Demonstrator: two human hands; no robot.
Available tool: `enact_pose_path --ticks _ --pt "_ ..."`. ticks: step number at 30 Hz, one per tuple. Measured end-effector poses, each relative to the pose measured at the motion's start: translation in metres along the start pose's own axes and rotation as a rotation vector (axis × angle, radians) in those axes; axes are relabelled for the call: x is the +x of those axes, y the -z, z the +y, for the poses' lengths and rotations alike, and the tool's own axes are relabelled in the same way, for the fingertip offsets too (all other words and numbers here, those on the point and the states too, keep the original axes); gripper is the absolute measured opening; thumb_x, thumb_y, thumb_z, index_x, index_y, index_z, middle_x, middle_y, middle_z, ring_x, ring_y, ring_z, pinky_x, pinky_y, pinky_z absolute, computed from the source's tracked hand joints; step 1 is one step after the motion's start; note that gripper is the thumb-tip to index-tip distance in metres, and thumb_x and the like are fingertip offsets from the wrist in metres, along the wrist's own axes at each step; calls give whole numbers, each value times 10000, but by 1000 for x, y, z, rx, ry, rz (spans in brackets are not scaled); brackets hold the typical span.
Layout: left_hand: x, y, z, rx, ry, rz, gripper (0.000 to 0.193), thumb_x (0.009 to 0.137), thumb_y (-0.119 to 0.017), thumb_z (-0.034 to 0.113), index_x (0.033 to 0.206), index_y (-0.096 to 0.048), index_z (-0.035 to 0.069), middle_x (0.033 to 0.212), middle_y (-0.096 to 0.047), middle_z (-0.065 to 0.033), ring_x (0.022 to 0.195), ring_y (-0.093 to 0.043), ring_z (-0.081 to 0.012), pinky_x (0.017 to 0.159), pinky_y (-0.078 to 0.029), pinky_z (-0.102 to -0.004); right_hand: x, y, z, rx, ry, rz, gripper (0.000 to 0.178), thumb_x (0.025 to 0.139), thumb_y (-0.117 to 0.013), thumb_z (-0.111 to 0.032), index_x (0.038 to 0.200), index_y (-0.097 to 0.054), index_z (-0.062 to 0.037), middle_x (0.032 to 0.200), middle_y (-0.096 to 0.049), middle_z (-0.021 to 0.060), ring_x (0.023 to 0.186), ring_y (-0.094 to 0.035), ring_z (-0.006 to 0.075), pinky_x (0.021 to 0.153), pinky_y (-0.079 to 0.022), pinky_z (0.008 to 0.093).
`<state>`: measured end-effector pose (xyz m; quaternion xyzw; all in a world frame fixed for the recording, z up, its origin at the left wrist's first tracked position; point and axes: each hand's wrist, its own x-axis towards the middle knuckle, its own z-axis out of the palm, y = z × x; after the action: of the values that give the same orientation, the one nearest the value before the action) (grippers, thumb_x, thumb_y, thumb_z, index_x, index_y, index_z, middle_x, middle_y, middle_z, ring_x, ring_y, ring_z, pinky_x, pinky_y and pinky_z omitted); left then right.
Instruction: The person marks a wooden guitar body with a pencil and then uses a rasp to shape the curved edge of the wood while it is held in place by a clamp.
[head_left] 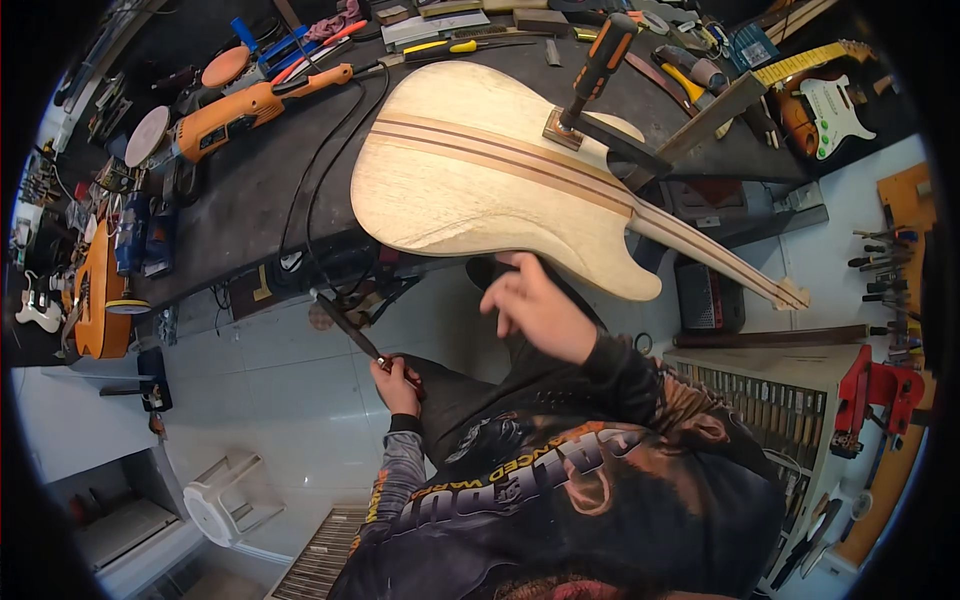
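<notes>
An unfinished electric guitar body (480, 190) of pale wood, with darker stripes running into its neck (715, 252), lies across the dark workbench. A bar clamp (604, 62) with an orange-and-black handle presses on it through a small wooden block (564, 129). Low beside my lap, my left hand (399, 385) is closed round the handle of a long dark file (349, 327), its blade pointing up and away to the left. My right hand (540, 308) is just below the near edge of the body, fingers loosely bent and apart, holding nothing. Whether a fingertip touches the edge I cannot tell.
An orange angle polisher (230, 118) lies on the bench (270, 190) at the left, its black cable (322, 165) hanging over the front edge. A sunburst guitar (828, 112) is at the far right. A drawer cabinet (780, 400) and red vise (875, 395) stand near my right side.
</notes>
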<state>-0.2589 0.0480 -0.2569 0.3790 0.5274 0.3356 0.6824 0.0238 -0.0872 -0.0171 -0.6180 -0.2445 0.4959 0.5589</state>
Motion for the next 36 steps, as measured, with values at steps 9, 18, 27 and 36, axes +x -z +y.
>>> enact_pose_path --ticks 9,18,27,36 --pt "-13 -14 13 21 -236 49 161 1101 -599 67 1198 -474 93 951 -620 -49 628 -620 -142 533 -503 -299 11 8 6 34 31 -12 372 1184 -483 -162 1478 -379 40 1289 -679 99 865 -668 120 796 -544 277" --pt "7 -46 159 36 -576 68 153 1134 -600 113 1207 -470 78 969 -605 -44 713 -623 -116 630 -514 -289 2 19 8 19 63 -82 465 1187 -494 -168 1546 -334 83 1257 -671 95 906 -663 114 841 -558 290" --pt "-20 -27 49 -17 -340 153 142 1129 -578 114 1214 -471 80 865 -613 -36 639 -623 -123 516 -462 -274 -59 93 -46 -1267 732 367 535 1054 -706 -174 1514 -549 48 1431 -650 226 1336 -632 440 1155 -500 496" --pt "-20 -23 10 -15 -64 138 148 1106 -588 125 1179 -460 115 820 -617 -49 617 -623 -157 470 -452 -305 -17 38 -23 -1300 602 372 941 910 -856 -399 1606 -456 91 1695 -394 371 1625 -339 512 1347 -260 601"
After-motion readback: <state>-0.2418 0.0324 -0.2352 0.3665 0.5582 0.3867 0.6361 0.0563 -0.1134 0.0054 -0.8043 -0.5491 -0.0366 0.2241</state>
